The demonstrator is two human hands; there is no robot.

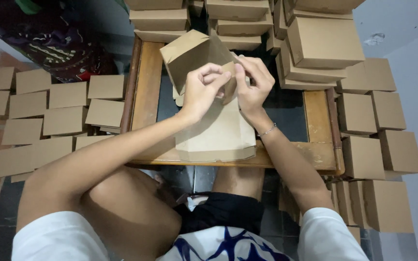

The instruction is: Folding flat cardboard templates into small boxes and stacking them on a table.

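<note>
A half-folded brown cardboard box stands tilted over a low wooden table. My left hand and my right hand both pinch a flap at the box's near side, fingertips almost touching. A flat stack of unfolded cardboard blanks lies on the table under my wrists. A thin bracelet is on my right wrist.
Folded cardboard boxes are stacked along the table's far edge and piled on the floor to the right. More boxes lie in rows on the floor to the left. My knees sit below the table's near edge.
</note>
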